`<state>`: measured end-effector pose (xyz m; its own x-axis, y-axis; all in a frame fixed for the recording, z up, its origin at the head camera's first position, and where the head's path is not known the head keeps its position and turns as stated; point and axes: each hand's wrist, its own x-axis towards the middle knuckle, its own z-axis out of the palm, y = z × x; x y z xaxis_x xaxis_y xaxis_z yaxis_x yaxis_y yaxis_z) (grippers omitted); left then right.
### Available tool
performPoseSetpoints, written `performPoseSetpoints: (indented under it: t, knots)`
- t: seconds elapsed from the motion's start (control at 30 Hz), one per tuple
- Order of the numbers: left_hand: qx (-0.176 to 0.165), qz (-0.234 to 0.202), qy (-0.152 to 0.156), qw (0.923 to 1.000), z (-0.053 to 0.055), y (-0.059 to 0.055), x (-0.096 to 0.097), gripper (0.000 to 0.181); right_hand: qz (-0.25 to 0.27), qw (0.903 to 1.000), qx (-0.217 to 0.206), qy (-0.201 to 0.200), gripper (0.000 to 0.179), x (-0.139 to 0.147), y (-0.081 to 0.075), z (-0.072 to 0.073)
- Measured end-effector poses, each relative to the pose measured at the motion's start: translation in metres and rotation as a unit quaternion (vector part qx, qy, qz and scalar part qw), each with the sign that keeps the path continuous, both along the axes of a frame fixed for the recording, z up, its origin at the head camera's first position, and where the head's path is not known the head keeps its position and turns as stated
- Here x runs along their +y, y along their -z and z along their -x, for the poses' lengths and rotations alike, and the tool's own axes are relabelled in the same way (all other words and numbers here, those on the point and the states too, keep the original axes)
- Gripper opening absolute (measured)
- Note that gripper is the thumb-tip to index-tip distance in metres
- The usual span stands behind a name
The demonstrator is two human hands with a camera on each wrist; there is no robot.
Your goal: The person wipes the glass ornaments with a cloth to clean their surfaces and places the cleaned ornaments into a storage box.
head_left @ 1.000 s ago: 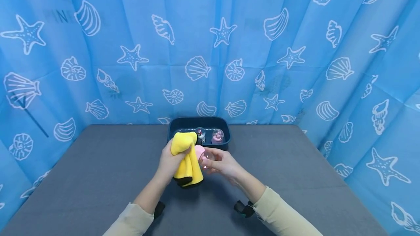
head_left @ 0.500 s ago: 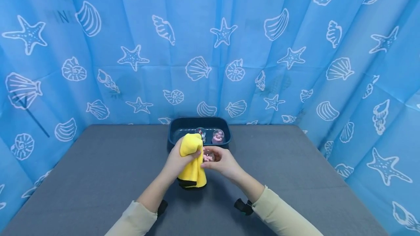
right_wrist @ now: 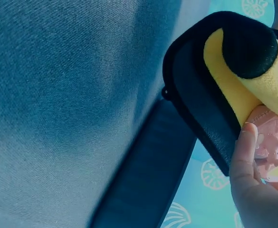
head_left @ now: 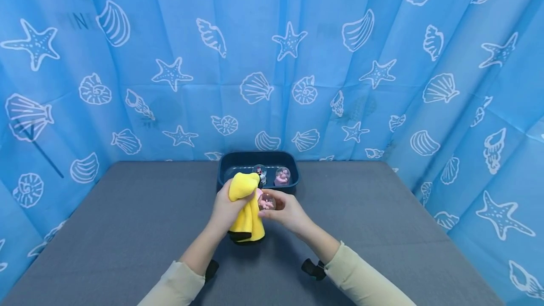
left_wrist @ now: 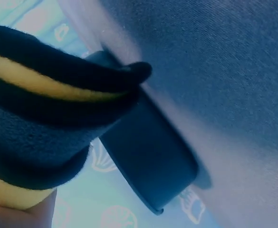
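A folded yellow cloth (head_left: pixel 244 221) with dark edging hangs from my left hand (head_left: pixel 226 207), which grips it above the table. My right hand (head_left: pixel 291 214) holds a small pink snow globe (head_left: pixel 267 202) by its clear dome, fingers and thumb around it. The globe's pink base lies against the cloth and is partly covered by it. In the right wrist view, pink figures show inside the snow globe (right_wrist: pixel 272 137), with the thumb pressed on its side. The left wrist view shows mostly the cloth (left_wrist: pixel 43 95); the globe is hidden there.
Behind the hands a dark blue tray (head_left: pixel 238 156) stands by the shell-patterned curtain (head_left: pixel 289 41). In it sit a pink snow globe (head_left: pixel 282 177) and a snow globe with a white and red figure (head_left: pixel 260 172). A grey cloth covers the table (head_left: pixel 382 230).
My left hand and the cloth have shifted slightly right overall, with a small move back left lately. The held globe has turned, so its pink figures now show more clearly.
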<state>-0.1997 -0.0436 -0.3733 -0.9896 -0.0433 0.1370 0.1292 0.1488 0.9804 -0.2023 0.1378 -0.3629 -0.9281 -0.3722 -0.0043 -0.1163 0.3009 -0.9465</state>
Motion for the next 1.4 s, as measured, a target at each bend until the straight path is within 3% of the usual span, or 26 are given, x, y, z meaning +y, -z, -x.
performPoseSetpoints:
  t: [0.17, 0.3, 0.43, 0.53, 0.63, 0.87, 1.07, 1.23, 1.4]
  knots:
    - [-0.02, -0.007, -0.009, 0.9997, 0.0, -0.004, -0.007, 0.05, -0.015, 0.9997, -0.006, 0.016, 0.059, 0.004, -0.001, 0.0]
    - [-0.034, -0.007, 0.008, 0.9994, 0.0, -0.011, -0.01, 0.052, -0.035, 0.999, 0.011, 0.024, 0.059, 0.006, 0.0, 0.001]
    - [-0.045, 0.005, 0.043, 0.998, 0.0, -0.013, -0.006, 0.054, -0.061, 0.9958, 0.064, 0.024, 0.059, 0.005, 0.001, 0.002]
    - [-0.043, 0.011, 0.053, 0.9976, -0.001, -0.011, -0.001, 0.057, -0.085, 0.9896, 0.115, 0.019, 0.056, 0.001, 0.001, 0.001]
    - [-0.043, 0.009, 0.047, 0.9979, 0.0, -0.007, 0.003, 0.059, -0.095, 0.985, 0.143, 0.015, 0.053, -0.001, 0.001, -0.001]
    - [-0.054, -0.002, 0.004, 0.9985, 0.003, -0.001, 0.007, 0.054, -0.092, 0.9828, 0.16, 0.016, 0.052, -0.002, 0.002, -0.003]
    - [-0.043, -0.024, -0.041, 0.9979, 0.001, 0.0, 0.008, 0.047, -0.075, 0.9872, 0.141, 0.003, 0.057, -0.003, 0.007, -0.002]
    - [-0.021, -0.027, -0.067, 0.9971, -0.001, 0.003, 0.008, 0.045, -0.003, 0.9973, 0.069, -0.024, 0.058, -0.005, 0.009, -0.002]
    - [-0.016, -0.03, -0.075, 0.9966, -0.002, 0.002, 0.004, 0.047, 0.054, 0.9977, 0.042, -0.003, 0.047, -0.004, 0.008, -0.003]
